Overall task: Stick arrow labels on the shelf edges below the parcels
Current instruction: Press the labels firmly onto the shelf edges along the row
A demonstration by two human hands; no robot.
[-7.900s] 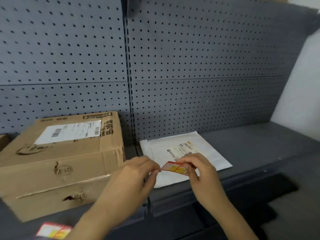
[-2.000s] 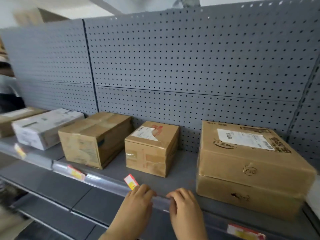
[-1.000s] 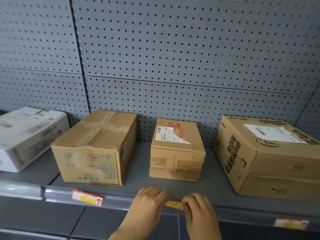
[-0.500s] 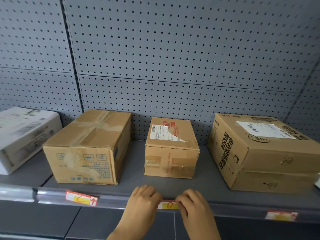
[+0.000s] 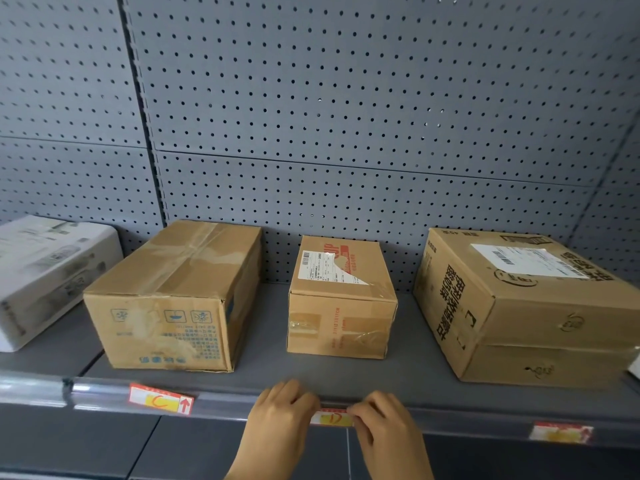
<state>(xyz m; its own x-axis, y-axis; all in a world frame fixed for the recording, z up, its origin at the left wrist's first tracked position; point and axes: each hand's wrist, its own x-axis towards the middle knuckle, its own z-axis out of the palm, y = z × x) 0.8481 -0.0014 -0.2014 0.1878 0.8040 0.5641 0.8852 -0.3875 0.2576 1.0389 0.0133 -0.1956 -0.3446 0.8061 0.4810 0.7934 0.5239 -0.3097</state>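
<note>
A red and yellow arrow label (image 5: 331,418) lies against the shelf edge (image 5: 228,403) below the small brown parcel (image 5: 341,299). My left hand (image 5: 280,415) presses its left end and my right hand (image 5: 382,422) presses its right end, fingers curled over the edge. A second label (image 5: 160,399) with a red up arrow is stuck below the taped brown parcel (image 5: 176,299). A third label (image 5: 561,433) sits below the large parcel (image 5: 526,306) on the right.
A white parcel (image 5: 45,275) stands at the far left of the shelf. The grey pegboard (image 5: 311,116) forms the back wall. A lower grey shelf (image 5: 104,441) lies beneath the edge. Gaps separate the parcels.
My view has drifted slightly right and closer. Both hands stay on the label's ends at the shelf edge below the small parcel.
</note>
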